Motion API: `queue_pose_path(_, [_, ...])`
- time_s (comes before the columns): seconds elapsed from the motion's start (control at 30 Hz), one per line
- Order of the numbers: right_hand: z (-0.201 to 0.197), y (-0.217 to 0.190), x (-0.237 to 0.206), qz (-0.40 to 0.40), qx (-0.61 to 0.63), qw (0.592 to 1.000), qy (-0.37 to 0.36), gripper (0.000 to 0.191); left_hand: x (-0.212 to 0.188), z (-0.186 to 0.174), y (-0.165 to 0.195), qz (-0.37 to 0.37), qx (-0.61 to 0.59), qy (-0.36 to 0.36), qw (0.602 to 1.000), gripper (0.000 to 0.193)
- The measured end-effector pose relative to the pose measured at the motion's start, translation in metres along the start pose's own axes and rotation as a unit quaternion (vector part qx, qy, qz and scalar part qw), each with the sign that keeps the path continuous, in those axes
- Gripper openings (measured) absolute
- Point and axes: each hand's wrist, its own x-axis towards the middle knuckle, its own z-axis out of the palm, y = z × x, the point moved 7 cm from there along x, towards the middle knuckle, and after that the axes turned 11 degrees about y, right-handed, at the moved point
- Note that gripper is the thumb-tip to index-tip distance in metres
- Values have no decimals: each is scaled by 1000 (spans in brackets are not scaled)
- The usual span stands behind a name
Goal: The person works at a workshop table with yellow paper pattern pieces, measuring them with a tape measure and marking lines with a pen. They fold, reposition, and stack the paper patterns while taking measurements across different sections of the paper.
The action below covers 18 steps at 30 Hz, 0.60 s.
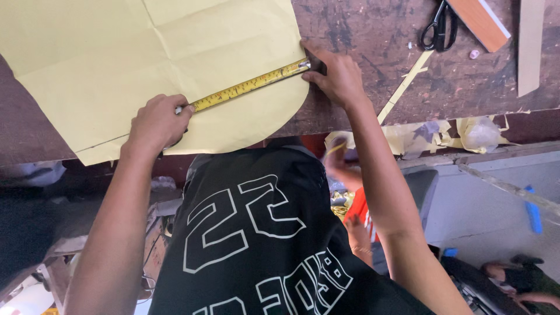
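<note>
Two hands, left [156, 122] and right [335, 76], pinch one tape measure [251, 86] over one paper sheet [146, 64].

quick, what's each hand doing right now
Left hand: closed on the tape measure case, over the yellow paper.
Right hand: pinching the tape's end at the paper's edge.

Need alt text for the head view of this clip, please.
Two bare hands stretch a yellow tape measure across a large sheet of pale yellow paper on a worn dark wooden table: left hand at the case end, right hand pinning the tip at the paper's curved edge. Black scissors lie beyond.
</note>
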Motion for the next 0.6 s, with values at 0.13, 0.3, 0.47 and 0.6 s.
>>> queue_pose_path(0.13, [1,-1,0,-24,-1,1000,18,71,0,1,-3,-16,4,-6,1000,39])
queue_pose_path(0.3, [0,0,-1,-31,16,999,24,70,1,1,-3,-12,6,4,1000,39])
queue_pose_path(0.47, [-2,-3,0,-34,16,999,22,71,1,0,-3,-14,6,3,1000,39])
queue_pose_path(0.6, [1,6,-1,-6,33,999,10,72,1,-2,-2,-16,0,2,1000,39])
